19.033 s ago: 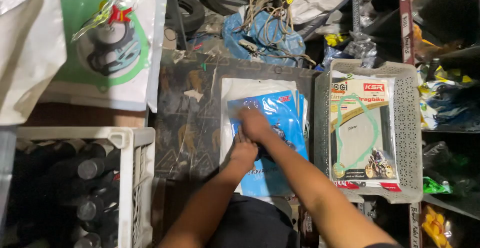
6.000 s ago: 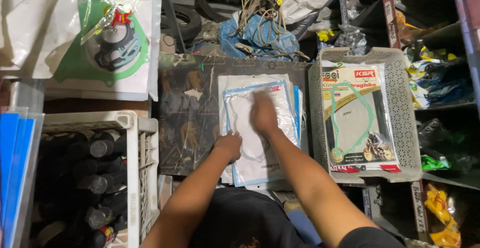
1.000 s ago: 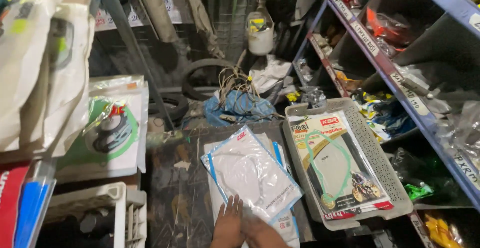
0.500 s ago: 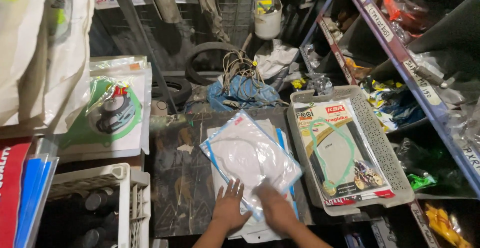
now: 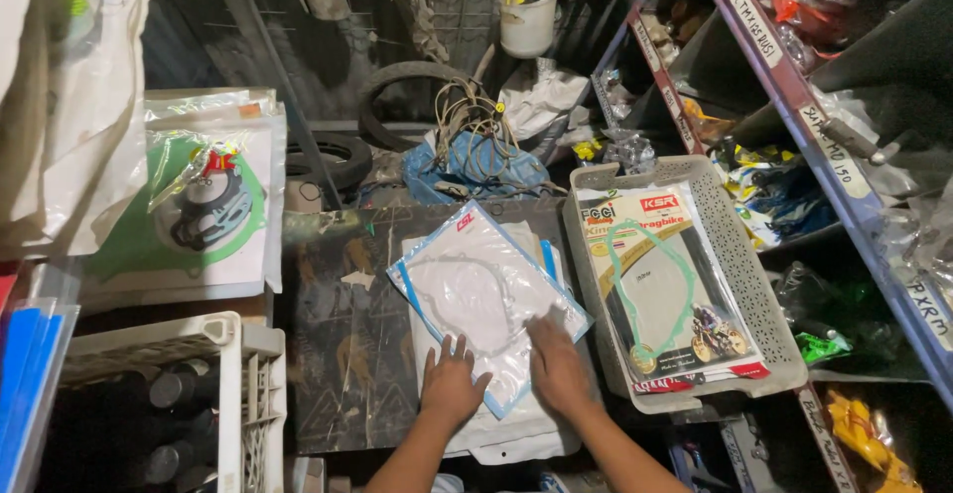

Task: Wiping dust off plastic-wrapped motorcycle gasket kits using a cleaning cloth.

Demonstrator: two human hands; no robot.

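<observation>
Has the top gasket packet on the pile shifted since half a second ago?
Cannot tell: the packet lies tilted on the pile beside the grey basket as before; only the camera clearly moved.

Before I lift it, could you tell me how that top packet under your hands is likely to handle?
Probably floppy: the packet is a thin, flat plastic sleeve. Likely light, holding only a flat gasket. It may slide, since it lies askew on a glossy stack.

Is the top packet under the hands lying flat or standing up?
Flat: the packet lies turned askew on the stack, both hands pressing its near edge.
</observation>
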